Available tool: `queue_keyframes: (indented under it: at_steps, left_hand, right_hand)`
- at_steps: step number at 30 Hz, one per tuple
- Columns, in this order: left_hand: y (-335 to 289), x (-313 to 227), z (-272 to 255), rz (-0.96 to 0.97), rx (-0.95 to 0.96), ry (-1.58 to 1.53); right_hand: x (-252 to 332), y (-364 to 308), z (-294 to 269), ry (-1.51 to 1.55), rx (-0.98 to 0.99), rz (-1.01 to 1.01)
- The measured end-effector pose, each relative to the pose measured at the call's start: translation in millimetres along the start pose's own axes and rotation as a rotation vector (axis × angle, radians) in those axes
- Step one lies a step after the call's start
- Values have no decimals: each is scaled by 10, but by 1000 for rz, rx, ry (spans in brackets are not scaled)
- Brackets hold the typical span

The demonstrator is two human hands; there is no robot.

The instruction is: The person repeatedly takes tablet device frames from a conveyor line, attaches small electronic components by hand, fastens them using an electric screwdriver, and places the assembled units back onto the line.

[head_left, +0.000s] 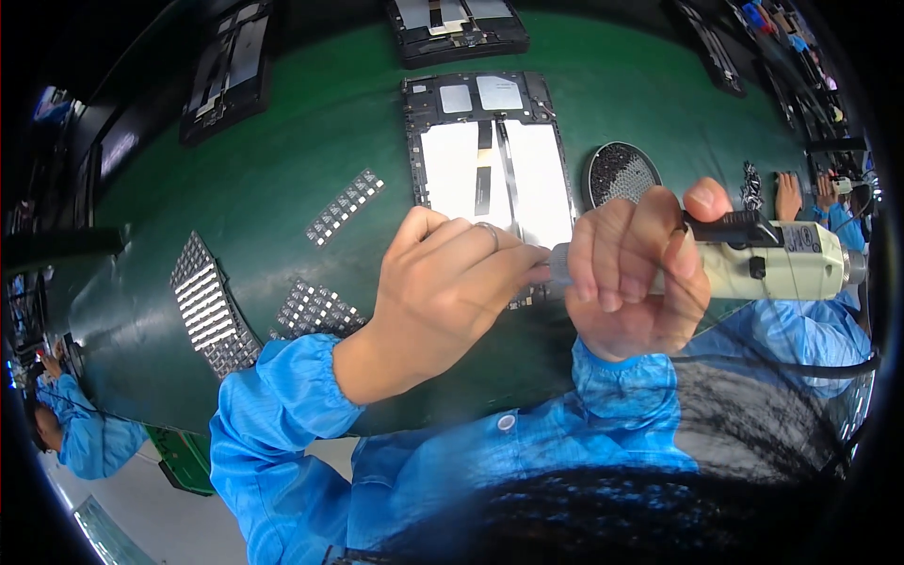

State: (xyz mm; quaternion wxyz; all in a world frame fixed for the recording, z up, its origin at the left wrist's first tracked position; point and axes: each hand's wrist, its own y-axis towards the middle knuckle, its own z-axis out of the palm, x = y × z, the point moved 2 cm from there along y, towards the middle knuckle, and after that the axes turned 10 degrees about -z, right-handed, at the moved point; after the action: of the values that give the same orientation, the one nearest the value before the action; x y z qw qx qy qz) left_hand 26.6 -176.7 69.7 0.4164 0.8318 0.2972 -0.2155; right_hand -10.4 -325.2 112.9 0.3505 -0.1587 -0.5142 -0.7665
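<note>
My right hand [640, 273] is wrapped round a cream electric screwdriver [812, 259], which lies sideways with its tip to the left and a black lever along its top. My left hand [447, 282], a ring on one finger, is pinched closed right by the screwdriver's grey nose [560, 268]. Whatever lies between its fingertips is hidden. Beneath both hands is an opened tablet [541, 174] with a black frame and white battery panels; its lower part is mostly covered. A round dish [603, 155] of small dark and silvery screws stands to its right.
On the green table mat [311, 122] to the left lie a strip of small black parts [346, 207] and sheets of parts [212, 306]. More opened devices [457, 33] sit at the far side. Co-workers in blue sleeves [89, 433] are at both sides. A dark cable [800, 369] runs at the right.
</note>
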Motion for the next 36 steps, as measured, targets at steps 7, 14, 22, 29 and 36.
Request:
queue_keyframes:
  at_steps: [7,14,22,29,36]
  left_hand:
    - [-55,76,-12,-24,19,-54]
    - [-74,82,-23,-44,7,-182]
    - [-96,108,-41,-54,4,-192]
    - [-31,288,-548,-407,140,-19]
    - [-498,875,-929,-565,57,435]
  right_hand:
    - [63,60,13,77,48,5]
    - [82,35,116,73,1,16]
    - [43,35,156,70,-16,32]
    - [138,20,-37,158,2,76]
    - [53,-68,-171,147,-112,84]
